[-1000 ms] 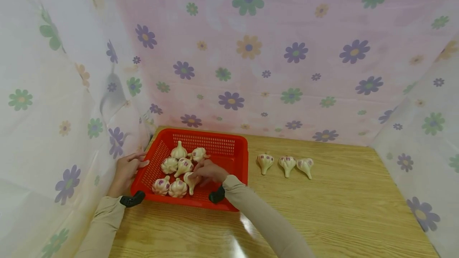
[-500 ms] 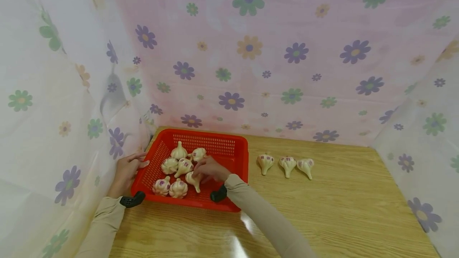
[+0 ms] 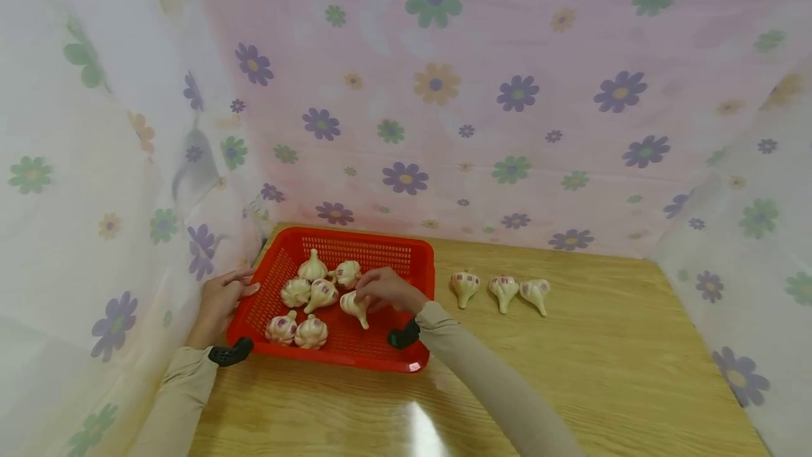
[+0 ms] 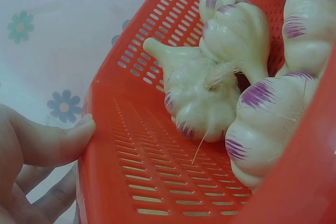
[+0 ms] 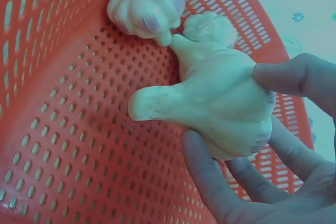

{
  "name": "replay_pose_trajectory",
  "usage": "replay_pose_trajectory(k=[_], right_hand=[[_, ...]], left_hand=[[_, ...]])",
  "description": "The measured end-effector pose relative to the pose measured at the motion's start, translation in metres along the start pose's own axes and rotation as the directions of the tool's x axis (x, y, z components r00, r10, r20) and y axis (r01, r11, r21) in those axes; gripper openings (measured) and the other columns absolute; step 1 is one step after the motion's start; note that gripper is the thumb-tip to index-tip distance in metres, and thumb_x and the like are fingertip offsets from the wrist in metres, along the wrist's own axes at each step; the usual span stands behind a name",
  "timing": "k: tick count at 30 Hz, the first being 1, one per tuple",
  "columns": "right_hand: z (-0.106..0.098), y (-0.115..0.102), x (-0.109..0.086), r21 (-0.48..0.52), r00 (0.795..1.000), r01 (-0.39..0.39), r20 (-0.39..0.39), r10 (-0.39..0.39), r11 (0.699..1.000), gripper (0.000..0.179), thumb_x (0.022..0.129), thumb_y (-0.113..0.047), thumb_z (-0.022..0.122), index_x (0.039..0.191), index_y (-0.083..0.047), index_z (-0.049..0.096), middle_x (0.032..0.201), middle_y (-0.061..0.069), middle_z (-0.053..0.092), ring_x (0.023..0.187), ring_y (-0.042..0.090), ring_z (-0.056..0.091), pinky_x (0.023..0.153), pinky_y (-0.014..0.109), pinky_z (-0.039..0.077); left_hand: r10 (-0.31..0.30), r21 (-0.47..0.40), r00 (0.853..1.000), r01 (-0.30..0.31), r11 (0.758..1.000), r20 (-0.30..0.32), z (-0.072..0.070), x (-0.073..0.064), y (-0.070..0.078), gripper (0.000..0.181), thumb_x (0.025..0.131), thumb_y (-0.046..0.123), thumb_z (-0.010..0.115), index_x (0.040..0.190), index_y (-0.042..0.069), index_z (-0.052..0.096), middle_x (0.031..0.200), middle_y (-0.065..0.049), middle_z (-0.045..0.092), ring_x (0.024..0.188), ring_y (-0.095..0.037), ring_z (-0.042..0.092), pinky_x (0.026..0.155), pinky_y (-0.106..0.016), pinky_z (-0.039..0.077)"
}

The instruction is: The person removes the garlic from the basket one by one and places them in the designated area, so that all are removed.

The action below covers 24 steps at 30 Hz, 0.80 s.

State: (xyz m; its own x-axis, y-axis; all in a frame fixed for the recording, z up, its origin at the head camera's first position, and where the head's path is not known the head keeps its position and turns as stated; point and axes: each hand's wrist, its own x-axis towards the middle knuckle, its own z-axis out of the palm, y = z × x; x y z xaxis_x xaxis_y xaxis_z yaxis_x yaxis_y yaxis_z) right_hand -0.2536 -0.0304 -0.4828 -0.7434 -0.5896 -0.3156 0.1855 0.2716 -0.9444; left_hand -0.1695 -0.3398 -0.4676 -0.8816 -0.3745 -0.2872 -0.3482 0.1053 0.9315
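Note:
My right hand (image 3: 395, 289) holds a garlic bulb (image 5: 226, 103) over the red plastic basket (image 3: 415, 362), thumb on one side and fingers on the other. The bulb's stem points away from the palm in the right wrist view. At the basket's left rim is my left hand (image 3: 218, 305), its thumb (image 4: 68, 140) at the rim and its fingers behind the outer wall. Several more bulbs lie in the basket's left half, among them a front one (image 3: 311, 332) and one with purple streaks (image 4: 268, 124).
Three garlic bulbs stand in a row on the wooden table (image 3: 571, 372) right of the basket; the middle bulb (image 3: 504, 293) is close to the right one. Flower-patterned cloth (image 3: 463, 90) hangs behind and on both sides.
My right hand has moved up and to the right with the garlic bulb, away from the front bulbs. The left hand keeps its place at the basket's rim.

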Motion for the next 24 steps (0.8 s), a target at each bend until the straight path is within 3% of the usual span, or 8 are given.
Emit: replay_pose_trajectory(k=[5, 13, 24], right_hand=[[-0.01, 0.001, -0.005, 0.026, 1.0, 0.015, 0.01, -0.015, 1.0, 0.017, 0.084, -0.006, 0.067, 0.097, 0.003, 0.066, 0.121, 0.021, 0.057, 0.068, 0.018, 0.06, 0.082, 0.054, 0.05], [-0.018, -0.007, -0.02, 0.05, 0.999, 0.026, 0.027, -0.027, 0.998, 0.019, 0.084, -0.006, 0.065, 0.101, 0.003, 0.065, 0.09, 0.009, 0.066, 0.073, 0.02, 0.061, 0.085, 0.056, 0.048], [-0.04, -0.02, -0.045, 0.057, 0.996, 0.086, 0.018, -0.087, 0.995, 0.017, 0.085, -0.003, 0.064, 0.1, 0.004, 0.065, 0.087, 0.007, 0.064, 0.072, 0.018, 0.061, 0.082, 0.053, 0.05]], left_hand=[[0.01, 0.001, 1.0, -0.01, 1.0, 0.007, -0.001, 0.0, 0.0, 0.051, 0.089, 0.008, 0.059, 0.138, -0.001, 0.046, 0.1, -0.002, 0.055, 0.077, -0.01, 0.059, 0.068, -0.027, 0.054], [-0.029, -0.033, 1.0, 0.029, 0.999, 0.007, -0.007, -0.006, -0.004, 0.052, 0.09, 0.008, 0.058, 0.14, 0.0, 0.044, 0.098, 0.003, 0.057, 0.078, -0.01, 0.06, 0.069, -0.028, 0.055], [-0.026, -0.057, 0.999, 0.028, 0.998, 0.022, 0.0, -0.004, 0.002, 0.055, 0.088, 0.007, 0.062, 0.139, -0.002, 0.044, 0.089, 0.006, 0.057, 0.075, -0.01, 0.06, 0.068, -0.029, 0.055]])
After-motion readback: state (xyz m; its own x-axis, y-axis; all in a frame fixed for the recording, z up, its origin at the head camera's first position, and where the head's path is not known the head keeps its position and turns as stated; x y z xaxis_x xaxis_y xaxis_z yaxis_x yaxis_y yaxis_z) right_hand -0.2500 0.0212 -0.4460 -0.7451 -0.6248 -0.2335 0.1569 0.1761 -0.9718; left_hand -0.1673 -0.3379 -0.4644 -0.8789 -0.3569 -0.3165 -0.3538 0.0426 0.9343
